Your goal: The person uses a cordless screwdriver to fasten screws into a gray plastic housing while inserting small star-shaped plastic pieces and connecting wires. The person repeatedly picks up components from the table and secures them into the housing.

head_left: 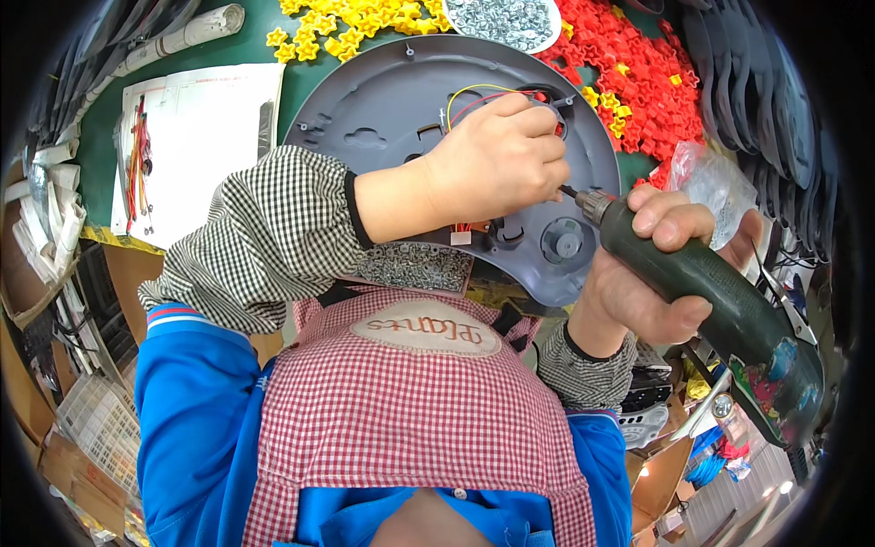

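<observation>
A grey, curved plastic shell (365, 100) lies on the green table in front of me, its inner side with posts and openings facing up. My left hand (506, 159) is over the shell with its fingers curled together; what they pinch is hidden. Yellow, red and black wires (474, 88) run under those fingers, and a small white connector (461, 237) shows below the wrist. Wrapped in my right hand (643, 264) is a dark green electric screwdriver (720, 283), tilted, its bit reaching the left hand's fingertips. A round speaker-like part (567, 239) sits in the shell nearby.
Along the far edge are yellow star pieces (355, 23), a white bowl (558, 27) of small metal parts and a red star heap (629, 82). Screws fill a tray (415, 266) near me. Left lies paper (205, 105) with wires; right, a plastic bag (720, 187) and stacked grey shells (756, 82).
</observation>
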`<state>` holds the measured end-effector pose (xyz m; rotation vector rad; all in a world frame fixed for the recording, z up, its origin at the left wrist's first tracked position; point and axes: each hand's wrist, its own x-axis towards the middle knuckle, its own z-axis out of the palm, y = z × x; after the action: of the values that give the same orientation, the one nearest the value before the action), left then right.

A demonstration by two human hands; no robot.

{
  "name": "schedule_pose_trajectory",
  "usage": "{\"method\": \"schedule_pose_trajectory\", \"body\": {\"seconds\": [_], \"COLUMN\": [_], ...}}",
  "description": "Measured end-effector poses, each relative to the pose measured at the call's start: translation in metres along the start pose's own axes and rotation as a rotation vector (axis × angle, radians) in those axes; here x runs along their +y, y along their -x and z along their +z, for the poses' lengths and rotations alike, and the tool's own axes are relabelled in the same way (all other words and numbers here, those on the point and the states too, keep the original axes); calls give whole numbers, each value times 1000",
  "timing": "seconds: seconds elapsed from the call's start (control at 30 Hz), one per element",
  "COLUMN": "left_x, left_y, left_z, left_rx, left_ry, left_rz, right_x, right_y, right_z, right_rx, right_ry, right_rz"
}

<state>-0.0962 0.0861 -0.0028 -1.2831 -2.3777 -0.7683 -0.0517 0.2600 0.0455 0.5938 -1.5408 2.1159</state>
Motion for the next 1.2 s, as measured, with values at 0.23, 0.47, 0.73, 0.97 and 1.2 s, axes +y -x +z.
{"method": "schedule_pose_trajectory", "body": {"seconds": [0.23, 0.47, 0.73, 0.97, 1.2], "left_x": [0, 0, 1, 5, 14], "left_y": [17, 15, 15, 10, 11], "left_z": [-3, -2, -2, -10, -7], "left_rx": [-165, -152, -160, -127, -149], "left_ry": [113, 137, 104, 105, 297], "left_rz": [-190, -219, -224, -237, -228], "right_x": [6, 11, 19, 19, -11], "right_y": [8, 11, 10, 15, 2], "right_z": [-2, -2, -12, -9, -16], "right_rx": [13, 12, -3, 106, -63], "right_ry": [155, 236, 161, 204, -100], "right_rz": [38, 72, 105, 170, 91]}}
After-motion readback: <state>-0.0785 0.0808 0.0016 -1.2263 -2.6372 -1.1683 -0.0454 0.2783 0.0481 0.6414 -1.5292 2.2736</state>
